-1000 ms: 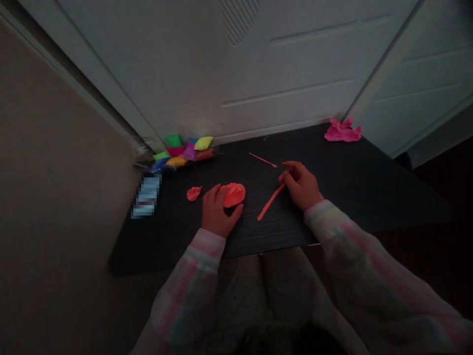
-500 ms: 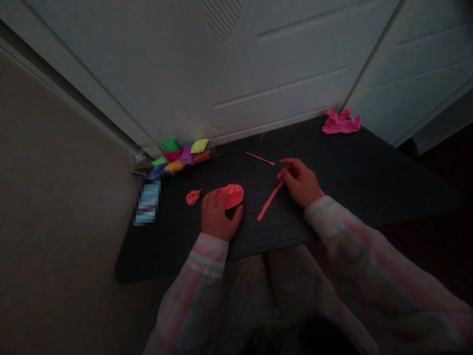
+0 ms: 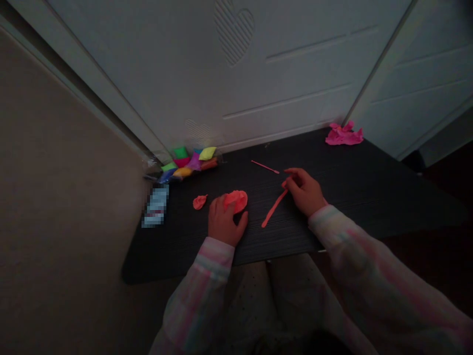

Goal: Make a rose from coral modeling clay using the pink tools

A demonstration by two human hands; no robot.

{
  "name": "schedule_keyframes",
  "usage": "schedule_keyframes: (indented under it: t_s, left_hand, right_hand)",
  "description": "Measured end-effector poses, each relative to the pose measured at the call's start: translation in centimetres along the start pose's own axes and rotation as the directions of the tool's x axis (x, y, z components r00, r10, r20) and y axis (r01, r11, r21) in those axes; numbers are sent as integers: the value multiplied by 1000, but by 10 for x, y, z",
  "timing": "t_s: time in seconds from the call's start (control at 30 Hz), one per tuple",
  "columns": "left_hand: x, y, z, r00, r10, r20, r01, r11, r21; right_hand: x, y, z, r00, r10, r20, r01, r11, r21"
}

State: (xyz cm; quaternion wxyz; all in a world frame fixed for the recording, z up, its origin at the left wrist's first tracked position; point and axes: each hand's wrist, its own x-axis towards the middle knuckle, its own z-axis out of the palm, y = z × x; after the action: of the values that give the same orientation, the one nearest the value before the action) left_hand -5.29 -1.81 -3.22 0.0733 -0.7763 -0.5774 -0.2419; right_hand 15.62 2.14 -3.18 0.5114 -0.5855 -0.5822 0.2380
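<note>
A flattened lump of orange-pink modelling clay (image 3: pixel 239 198) lies on the dark table. My left hand (image 3: pixel 223 221) rests on its near left side, fingers lying over it and thumb spread apart. My right hand (image 3: pixel 305 191) is closed at the upper end of a thin clay strip (image 3: pixel 273 209) of the same colour. From these fingers the strip slants down to the left, its lower end on or close to the table. A small clay piece (image 3: pixel 200 202) sits left of my left hand. Beyond both hands lies a slim pink stick tool (image 3: pixel 265 167).
Several colourful packets (image 3: pixel 190 162) in clear plastic stand at the back left, with a blurred pale blue packet (image 3: pixel 155 206) before them. A crumpled pink piece (image 3: pixel 344 134) lies at the back right. The table (image 3: pixel 351 182) borders a white panelled door (image 3: pixel 295 74).
The view has tilted up a little, so everything appears slightly lower and further right. Both hands keep nearly the same places relative to the clay.
</note>
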Motion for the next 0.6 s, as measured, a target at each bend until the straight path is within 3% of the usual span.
schedule_keyframes:
  t_s: [0.2,0.6]
  left_hand:
    - [-1,-2,0,995,-18,-94,15,999,-33]
    - [0,-2,0,998,-30,-56,28,999,-37]
  right_hand:
    - [0,0,1,999,46,4,-47,998,49]
    - [0,2,1,998,55,-1,-55,998,31]
